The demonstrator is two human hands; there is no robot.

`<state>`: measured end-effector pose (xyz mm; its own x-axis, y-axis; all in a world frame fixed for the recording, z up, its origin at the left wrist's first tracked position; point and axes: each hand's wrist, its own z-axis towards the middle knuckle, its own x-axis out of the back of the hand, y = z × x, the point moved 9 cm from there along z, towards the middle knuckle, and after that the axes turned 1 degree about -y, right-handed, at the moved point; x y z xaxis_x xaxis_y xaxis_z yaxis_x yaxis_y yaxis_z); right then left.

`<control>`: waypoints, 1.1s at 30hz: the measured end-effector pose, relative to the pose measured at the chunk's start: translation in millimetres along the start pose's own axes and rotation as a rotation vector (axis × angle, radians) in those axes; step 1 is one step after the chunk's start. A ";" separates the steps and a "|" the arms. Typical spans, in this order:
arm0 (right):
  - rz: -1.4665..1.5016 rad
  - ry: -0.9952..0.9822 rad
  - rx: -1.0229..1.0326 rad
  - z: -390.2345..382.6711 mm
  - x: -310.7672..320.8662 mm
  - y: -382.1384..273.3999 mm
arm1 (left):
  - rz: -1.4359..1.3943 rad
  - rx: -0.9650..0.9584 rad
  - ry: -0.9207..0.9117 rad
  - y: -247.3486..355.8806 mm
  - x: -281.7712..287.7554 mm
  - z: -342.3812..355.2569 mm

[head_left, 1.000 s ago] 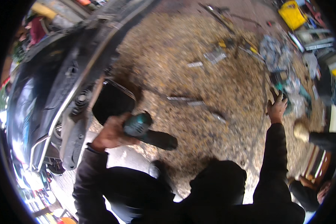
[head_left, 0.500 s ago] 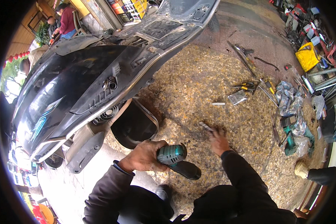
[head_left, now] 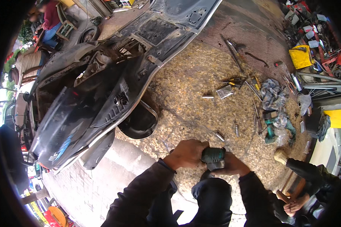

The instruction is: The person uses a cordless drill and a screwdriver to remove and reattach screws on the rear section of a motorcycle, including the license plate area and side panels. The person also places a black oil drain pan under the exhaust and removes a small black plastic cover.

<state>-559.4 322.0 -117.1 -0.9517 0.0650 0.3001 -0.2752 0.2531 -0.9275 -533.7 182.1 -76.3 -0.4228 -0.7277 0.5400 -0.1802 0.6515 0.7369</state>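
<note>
My left hand point(head_left: 185, 153) grips a teal-and-black cordless power tool point(head_left: 212, 155) in the lower middle of the head view. My right hand point(head_left: 233, 165) is closed at the tool's lower right part, its fingertips partly hidden beneath it. Just beyond them, short metal socket-like pieces point(head_left: 219, 136) lie on the speckled floor point(head_left: 185, 75). To the left stands a black scooter point(head_left: 91, 117) with its inner workings partly exposed, and a black curved part point(head_left: 138, 123) low beside it.
Tools point(head_left: 235, 56), crumpled plastic point(head_left: 276, 94) and another teal tool point(head_left: 269, 130) lie rightward, with a parts pile point(head_left: 314, 30) and yellow container point(head_left: 300, 56). A co-worker's hands point(head_left: 293, 204) show lower right. Several people point(head_left: 49, 22) sit upper left near a tyre point(head_left: 88, 34).
My right hand has left the floor and come to the power tool, which my left hand has carried rightward. The view has shifted, showing more of the scooter's inner parts.
</note>
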 end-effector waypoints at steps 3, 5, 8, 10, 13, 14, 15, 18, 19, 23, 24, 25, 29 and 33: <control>0.361 0.098 -0.377 -32.1 -8.0 -17.9 | -0.049 -0.016 -0.083 57.5 0.9 -9.5; 0.432 0.138 -0.412 -57.0 -6.2 -40.3 | -0.113 -0.005 -0.098 89.1 2.6 -18.5; 0.429 0.111 -0.580 -93.3 -8.0 -61.1 | -0.227 0.025 -0.035 121.3 8.1 -34.6; 0.384 0.211 -0.478 -108.0 14.8 -81.4 | -0.234 0.004 0.155 135.2 24.5 -48.3; 0.528 0.318 -0.596 -133.2 35.0 -76.6 | -0.426 0.203 0.304 117.1 34.1 -73.1; 0.622 0.345 -0.637 -142.0 39.6 -73.0 | -0.496 0.235 0.362 108.9 38.8 -80.9; 0.479 0.331 -0.787 -151.6 46.5 -59.8 | -0.562 0.264 0.450 101.2 44.7 -89.3; 0.415 0.481 -0.841 -165.2 82.1 -46.9 | -0.765 0.496 0.344 65.3 33.7 -100.3; 0.398 0.434 -0.940 -169.1 86.8 -39.2 | -0.737 0.518 0.313 57.8 35.2 -103.6; 0.467 0.536 -0.894 -155.1 125.2 -40.5 | -0.721 0.533 0.323 30.4 54.8 -102.7; 0.445 0.530 -0.914 -150.0 132.8 -40.7 | -0.733 0.546 0.324 24.7 59.3 -101.7; 0.438 0.529 -0.893 -141.6 140.7 -42.9 | -0.785 0.553 0.351 20.4 65.2 -102.7; 0.484 0.518 -0.901 -111.5 163.0 -46.5 | -0.730 0.588 0.379 5.1 92.5 -97.7; 0.327 0.436 -0.857 -68.7 190.7 -59.6 | -0.756 0.564 0.436 1.4 122.8 -85.2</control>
<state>-715.2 385.6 10.8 -0.7833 0.5577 0.2746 0.3428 0.7560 -0.5576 -510.2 75.4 25.7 0.3113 -0.9292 0.1992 -0.7017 -0.0834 0.7076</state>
